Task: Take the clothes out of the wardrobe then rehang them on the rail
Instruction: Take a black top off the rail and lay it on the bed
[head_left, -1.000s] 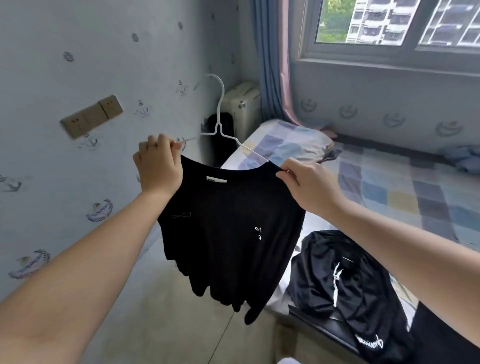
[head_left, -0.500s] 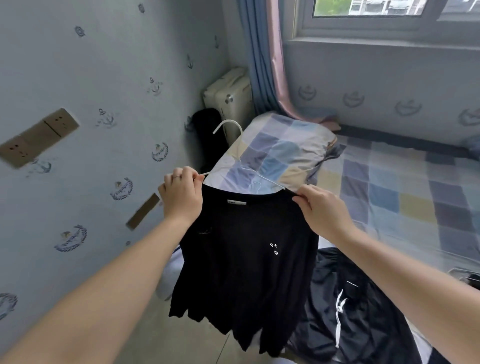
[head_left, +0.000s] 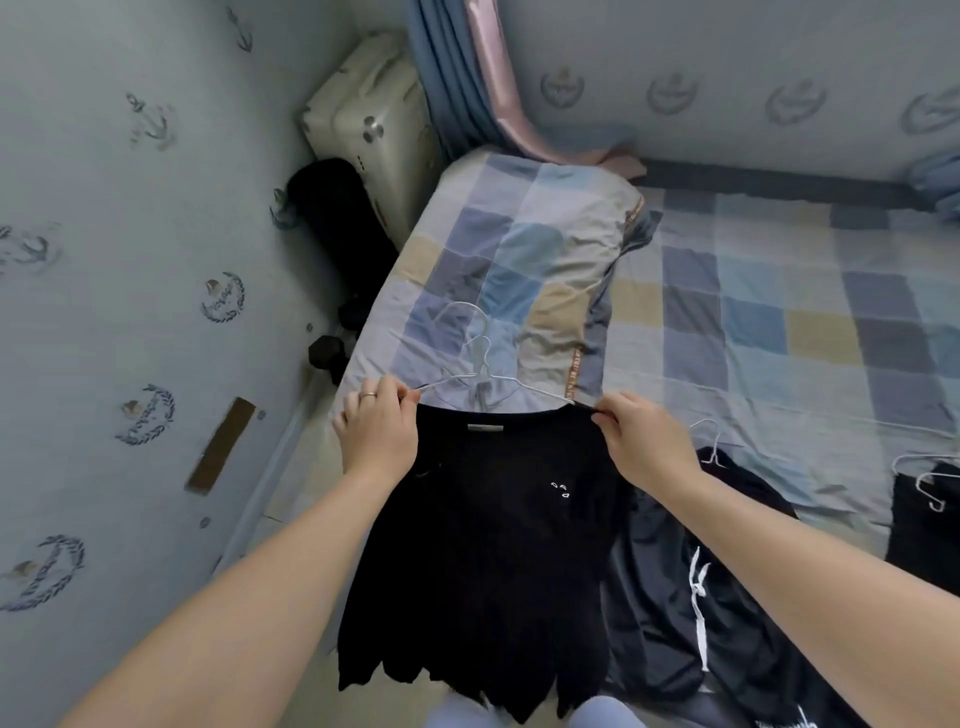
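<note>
Both grips are busy: left grip (head_left: 376, 426) pinches one shoulder of the black shirt (head_left: 493, 545), right grip (head_left: 644, 441) pinches the other, right where the wire hanger (head_left: 483, 374) pokes out. My guess is that keeps it spread and squared on the hanger. It's held up at the bed's (head_left: 779, 322) near left corner, hook pointing far over the pillow (head_left: 519, 249). Plain black, tiny white chest mark, collar label, jagged hem.
</note>
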